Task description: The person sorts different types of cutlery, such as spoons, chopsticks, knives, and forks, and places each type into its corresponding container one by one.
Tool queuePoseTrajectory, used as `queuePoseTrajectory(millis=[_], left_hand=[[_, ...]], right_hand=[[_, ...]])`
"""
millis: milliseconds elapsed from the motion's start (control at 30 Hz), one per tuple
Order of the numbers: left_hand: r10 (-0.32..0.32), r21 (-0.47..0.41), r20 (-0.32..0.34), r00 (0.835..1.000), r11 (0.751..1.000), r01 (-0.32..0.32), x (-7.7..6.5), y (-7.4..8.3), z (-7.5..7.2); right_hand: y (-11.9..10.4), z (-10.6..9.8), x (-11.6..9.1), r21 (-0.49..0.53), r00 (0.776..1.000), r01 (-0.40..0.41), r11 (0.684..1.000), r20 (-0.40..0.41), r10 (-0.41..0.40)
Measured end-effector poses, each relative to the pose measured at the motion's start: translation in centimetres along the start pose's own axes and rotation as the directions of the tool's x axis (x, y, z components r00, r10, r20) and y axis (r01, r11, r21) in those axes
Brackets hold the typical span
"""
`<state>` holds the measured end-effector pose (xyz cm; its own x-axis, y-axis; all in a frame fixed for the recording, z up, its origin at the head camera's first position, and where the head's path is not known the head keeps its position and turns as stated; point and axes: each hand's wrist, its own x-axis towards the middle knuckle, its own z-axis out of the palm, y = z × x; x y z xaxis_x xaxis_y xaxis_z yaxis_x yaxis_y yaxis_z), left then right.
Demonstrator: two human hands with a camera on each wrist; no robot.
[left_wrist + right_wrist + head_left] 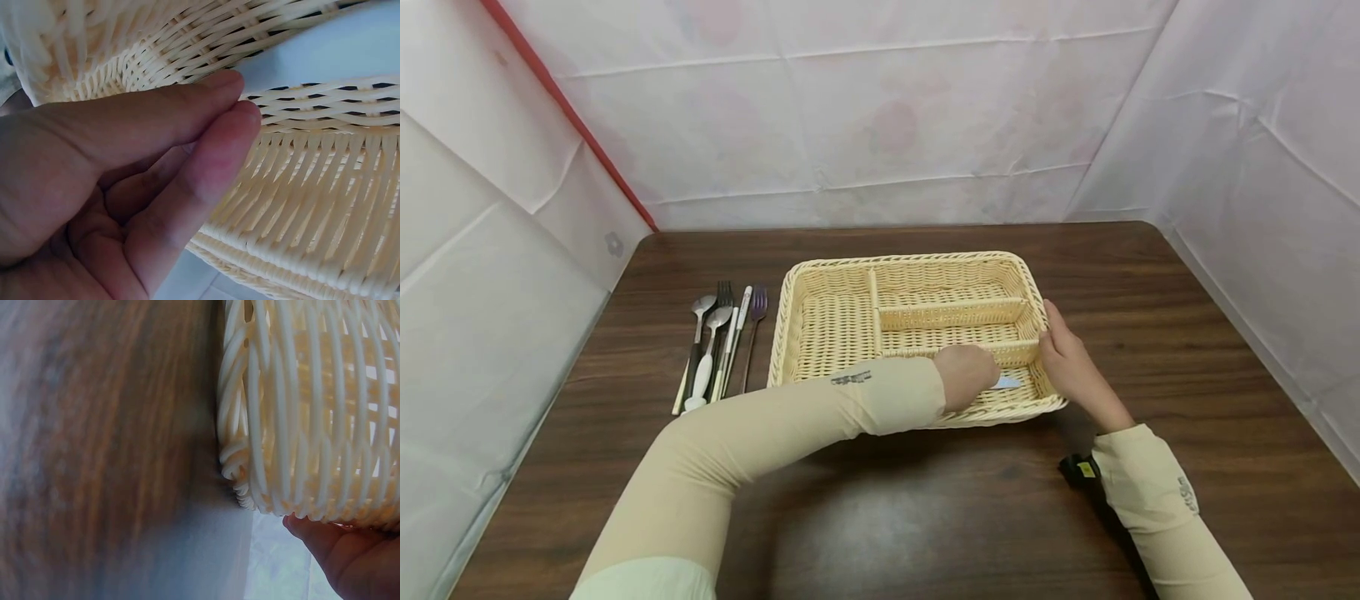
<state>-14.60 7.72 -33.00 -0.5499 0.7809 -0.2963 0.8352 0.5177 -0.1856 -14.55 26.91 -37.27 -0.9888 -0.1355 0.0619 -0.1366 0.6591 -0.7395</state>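
Observation:
A cream woven basket point(838, 262) with divided compartments sits on the table. My left hand point(966, 377) reaches across into its front right compartment. A pale blue knife blade point(1007, 382) extends from that hand toward the right wall. In the left wrist view, thumb and index fingertip pinch together at the narrow end of the blue blade point(331, 53); any handle is hidden. My right hand point(1070, 362) holds the basket's right end, fingers along its outer side. The right wrist view shows a fingertip of the right hand point(350, 550) against the woven wall point(312, 425).
Left of the basket lie two spoons point(703, 304), a dark fork point(725, 293), a purple fork point(760, 304) and several chopsticks point(730, 342). The wooden table point(1187, 350) is enclosed by white sheeting point(850, 108). A black strap point(1082, 468) shows at the right wrist.

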Motion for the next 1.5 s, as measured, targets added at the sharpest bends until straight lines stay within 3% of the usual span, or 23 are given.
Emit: queuePoseTrajectory(millis=[300,500,633,833,933,1067,1167,1333,1433,1500], left_hand=[[0.002,-0.14,-0.109,0.994,0.99,-0.018,-1.6,-1.6,-0.9],[-0.036,-0.268,-0.181,0.983,0.963,-0.014,-3.4,-3.4,-2.8],[-0.099,-0.354,-0.231,0.968,0.935,0.011,-5.4,-5.5,-3.5],[-0.251,-0.436,-0.326,0.912,0.895,0.09,-8.9,-9.8,-3.0],[-0.358,-0.472,-0.311,0.881,0.862,0.184,-11.0,-12.3,-2.4],[-0.502,-0.514,-0.232,0.833,0.79,0.333,-14.1,-15.5,-1.1],[-0.576,-0.518,-0.2,0.793,0.749,0.413,-16.4,-17.6,0.6],[-0.653,-0.519,-0.176,0.736,0.697,0.494,-20.0,-20.1,4.1],[-0.699,-0.554,-0.117,0.706,0.636,0.537,-21.6,-20.9,6.4],[-0.732,-0.578,-0.063,0.678,0.581,0.573,-22.4,-21.3,8.0]], right_hand=[[0.0,0.0,0.2,0.009,1.0,-0.009,1.0,0.011,0.009],[0.1,0.0,0.0,0.014,1.0,-0.017,1.0,0.005,0.017],[0.1,0.1,0.0,0.006,1.0,-0.02,1.0,0.008,0.02],[0.3,-0.1,0.0,0.015,1.0,-0.02,1.0,0.003,0.02],[0.5,-0.2,0.1,0.019,1.0,-0.011,1.0,0.007,0.011],[0.6,-0.3,0.2,0.023,1.0,-0.009,1.0,0.011,0.009],[0.6,-0.4,0.2,0.021,1.0,-0.009,1.0,0.008,0.008],[0.6,-0.5,0.1,0.025,1.0,-0.006,1.0,0.016,0.005],[0.5,-0.5,0.1,0.028,1.0,-0.007,1.0,0.026,0.006],[0.4,-0.4,0.0,0.03,1.0,-0.007,1.0,0.028,0.006]])
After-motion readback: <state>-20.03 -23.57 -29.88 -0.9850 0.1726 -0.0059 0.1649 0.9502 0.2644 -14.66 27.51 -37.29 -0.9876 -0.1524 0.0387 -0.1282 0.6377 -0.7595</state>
